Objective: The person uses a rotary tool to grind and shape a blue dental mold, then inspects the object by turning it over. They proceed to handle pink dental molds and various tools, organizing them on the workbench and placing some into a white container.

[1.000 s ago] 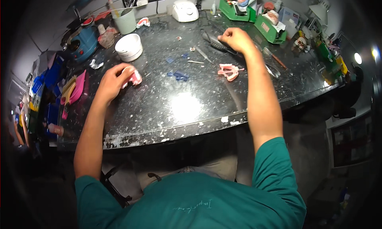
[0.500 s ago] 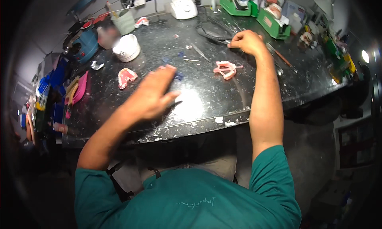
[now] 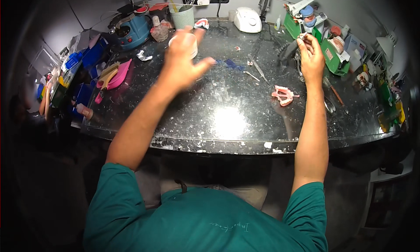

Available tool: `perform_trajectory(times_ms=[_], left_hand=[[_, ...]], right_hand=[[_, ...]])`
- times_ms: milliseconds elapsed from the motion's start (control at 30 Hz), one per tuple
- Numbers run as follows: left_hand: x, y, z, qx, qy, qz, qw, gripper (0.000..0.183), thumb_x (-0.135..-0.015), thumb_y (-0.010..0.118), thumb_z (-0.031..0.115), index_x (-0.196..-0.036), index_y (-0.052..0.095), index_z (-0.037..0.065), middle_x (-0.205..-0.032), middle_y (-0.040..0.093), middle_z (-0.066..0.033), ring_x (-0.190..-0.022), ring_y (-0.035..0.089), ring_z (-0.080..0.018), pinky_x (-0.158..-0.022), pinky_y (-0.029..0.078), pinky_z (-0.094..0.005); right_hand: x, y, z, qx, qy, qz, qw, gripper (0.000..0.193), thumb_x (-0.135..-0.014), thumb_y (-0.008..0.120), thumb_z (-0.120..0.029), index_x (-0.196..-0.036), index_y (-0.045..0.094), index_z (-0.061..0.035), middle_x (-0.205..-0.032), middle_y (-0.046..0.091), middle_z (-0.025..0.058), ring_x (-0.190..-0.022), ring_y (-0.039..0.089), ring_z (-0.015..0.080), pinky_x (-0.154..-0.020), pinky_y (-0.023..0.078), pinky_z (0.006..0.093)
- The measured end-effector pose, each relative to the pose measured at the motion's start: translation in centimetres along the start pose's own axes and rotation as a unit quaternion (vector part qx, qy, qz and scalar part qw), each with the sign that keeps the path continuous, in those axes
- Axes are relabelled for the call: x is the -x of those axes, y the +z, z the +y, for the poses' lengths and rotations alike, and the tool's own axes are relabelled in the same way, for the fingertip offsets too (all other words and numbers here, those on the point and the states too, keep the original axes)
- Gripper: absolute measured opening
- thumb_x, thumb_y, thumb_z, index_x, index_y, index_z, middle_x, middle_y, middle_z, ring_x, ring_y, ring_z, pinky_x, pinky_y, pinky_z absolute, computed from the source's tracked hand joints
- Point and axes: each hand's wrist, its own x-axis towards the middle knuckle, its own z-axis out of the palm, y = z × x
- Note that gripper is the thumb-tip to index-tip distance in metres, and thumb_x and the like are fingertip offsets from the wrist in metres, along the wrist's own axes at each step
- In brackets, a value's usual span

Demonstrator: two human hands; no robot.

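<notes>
Since half a second ago the left hand [image 3: 183,59] has swung from low over the near middle of the worktop [image 3: 183,120] up toward its far side, and it is blurred with motion. It now hovers with fingers spread and holding nothing, in front of a white round cup [image 3: 183,41] that it partly hides; whether it touches the cup cannot be told. The right hand [image 3: 311,55] has barely shifted: it stays raised at the far right, fingers pinched on a small pale piece [image 3: 302,35] too small to identify, just beside the green trays [image 3: 334,59].

A pink denture piece [image 3: 283,95] lies flat on the worktop, apart from both hands. It sits nearer the person than the right hand and slightly left of that forearm, well to the right of the left hand. Its long axis runs roughly across the worktop, left to right. The right hand is clearly the nearer one. Thin metal tools [image 3: 259,72] lie between the two hands.
</notes>
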Motion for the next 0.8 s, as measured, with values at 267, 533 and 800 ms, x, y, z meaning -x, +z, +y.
perform_trajectory(times_ms=[267, 533, 800], left_hand=[[0.0, 1.1, -10.4, 0.17, -0.186, -0.07, 0.965, 0.074, -0.071, 0.09, 0.038, -0.127, 0.058, 0.002, -0.126, 0.068, -0.016, -0.121, 0.063, -0.0252, -0.107, 0.044, -0.0465], [-1.5, 2.4, -8.3, 0.243, -0.077, -0.051, 0.966, 0.088, -0.078, 0.084, 0.034, -0.15, 0.04, 0.009, -0.147, 0.051, -0.0175, -0.137, 0.05, -0.0313, -0.112, 0.041, -0.0461], [-7.2, 7.0, -4.4, 0.137, -0.082, -0.181, 0.97, 0.104, -0.064, 0.092, 0.042, -0.148, 0.043, 0.004, -0.139, 0.055, -0.0203, -0.131, 0.054, -0.0357, -0.111, 0.043, -0.0443]], right_hand=[[0.1, 0.5, 0.6, -0.044, 0.008, -0.036, 0.998, 0.021, -0.107, 0.054, -0.01, -0.124, 0.051, 0.002, -0.118, 0.069, 0.0145, -0.112, 0.063, 0.0153, -0.099, 0.048, 0.0277], [0.4, 0.6, -1.0, -0.029, 0.025, -0.059, 0.998, 0.02, -0.106, 0.056, -0.01, -0.122, 0.052, 0.0001, -0.117, 0.068, 0.0112, -0.11, 0.062, 0.0141, -0.099, 0.047, 0.0282], [0.5, 1.1, -1.0, -0.026, 0.01, -0.067, 0.997, 0.018, -0.105, 0.059, -0.011, -0.12, 0.055, -0.0032, -0.117, 0.069, 0.0107, -0.108, 0.065, 0.0152, -0.094, 0.05, 0.0296]])
